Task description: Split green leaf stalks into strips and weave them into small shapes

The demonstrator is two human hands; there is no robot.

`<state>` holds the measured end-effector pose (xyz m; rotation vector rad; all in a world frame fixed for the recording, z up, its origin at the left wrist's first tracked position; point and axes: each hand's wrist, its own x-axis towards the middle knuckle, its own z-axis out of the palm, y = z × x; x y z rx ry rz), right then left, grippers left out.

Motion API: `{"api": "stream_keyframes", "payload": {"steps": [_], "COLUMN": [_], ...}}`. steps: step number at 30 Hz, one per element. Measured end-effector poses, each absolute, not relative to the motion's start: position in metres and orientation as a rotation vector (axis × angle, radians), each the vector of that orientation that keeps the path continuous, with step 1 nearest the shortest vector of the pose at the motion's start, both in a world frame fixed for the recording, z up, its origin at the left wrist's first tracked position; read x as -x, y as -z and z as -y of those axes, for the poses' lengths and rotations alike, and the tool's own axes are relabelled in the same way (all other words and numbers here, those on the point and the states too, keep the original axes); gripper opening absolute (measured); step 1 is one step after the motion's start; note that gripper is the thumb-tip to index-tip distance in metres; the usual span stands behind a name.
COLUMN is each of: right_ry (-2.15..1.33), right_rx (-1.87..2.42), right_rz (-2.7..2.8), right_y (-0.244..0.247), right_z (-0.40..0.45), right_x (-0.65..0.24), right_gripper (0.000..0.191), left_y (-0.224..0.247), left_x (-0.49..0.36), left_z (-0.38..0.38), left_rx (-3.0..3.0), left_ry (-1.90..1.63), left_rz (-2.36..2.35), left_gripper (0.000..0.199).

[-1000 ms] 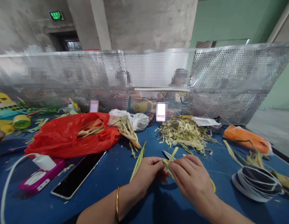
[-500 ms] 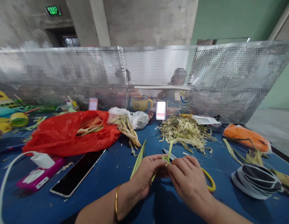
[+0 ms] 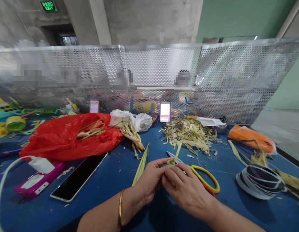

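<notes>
Between the fingertips of both hands is a green leaf strip [image 3: 178, 151], bent into a small loop with one end sticking up. My left hand [image 3: 150, 178], with a gold bangle at the wrist, pinches the loop from the left. My right hand [image 3: 185, 185] closes on its lower part from the right, and its fingers hide much of the strip. Scissors with yellow and red handles [image 3: 215, 185] lie on the table behind my right hand, partly covered by it. A few long green leaf strips [image 3: 141, 166] lie just beyond my left wrist.
Shredded dry leaves [image 3: 191, 133] are heaped ahead. At left are a red plastic bag [image 3: 52, 135], a dark phone [image 3: 79, 178] and a purple power strip [image 3: 40, 183]. A coil of white cord [image 3: 259, 182] and an orange packet [image 3: 252, 140] sit at right. A perforated metal screen [image 3: 161, 67] stands behind, with people beyond.
My right hand has shifted left, its fingers closer to my left hand, uncovering more of the scissors' handles. The leaf strip stays held in both hands. The view has turned slightly.
</notes>
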<state>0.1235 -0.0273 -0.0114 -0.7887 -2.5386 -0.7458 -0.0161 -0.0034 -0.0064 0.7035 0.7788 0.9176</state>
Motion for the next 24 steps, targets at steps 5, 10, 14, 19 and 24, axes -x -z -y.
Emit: {"api": "stream_keyframes", "payload": {"steps": [5, 10, 14, 19, 24], "right_ry": [0.559, 0.055, -0.416, -0.959, -1.153], "right_rx": [0.828, 1.111, 1.209, 1.261, 1.236], "right_rz": [2.416, 2.002, 1.707, 1.487, 1.338], "right_y": [0.009, 0.003, 0.006, 0.007, 0.004], "right_z": [0.027, 0.021, 0.016, 0.012, 0.012], "right_x": [-0.126, -0.129, -0.128, -0.128, -0.128], "right_gripper": [0.019, 0.011, 0.013, 0.018, 0.022], "left_y": [0.004, 0.003, 0.003, 0.004, 0.006], "left_x": [0.015, 0.016, 0.016, 0.018, 0.019], "left_z": [0.006, 0.003, 0.000, -0.001, -0.002], "left_rx": [-0.717, -0.712, -0.767, -0.844, -1.005], "left_ry": [-0.925, -1.018, -1.018, -1.006, -0.985], "left_rz": [-0.798, -0.828, -0.835, -0.827, -0.886], "left_gripper": [0.033, 0.026, 0.022, 0.027, 0.029]}}
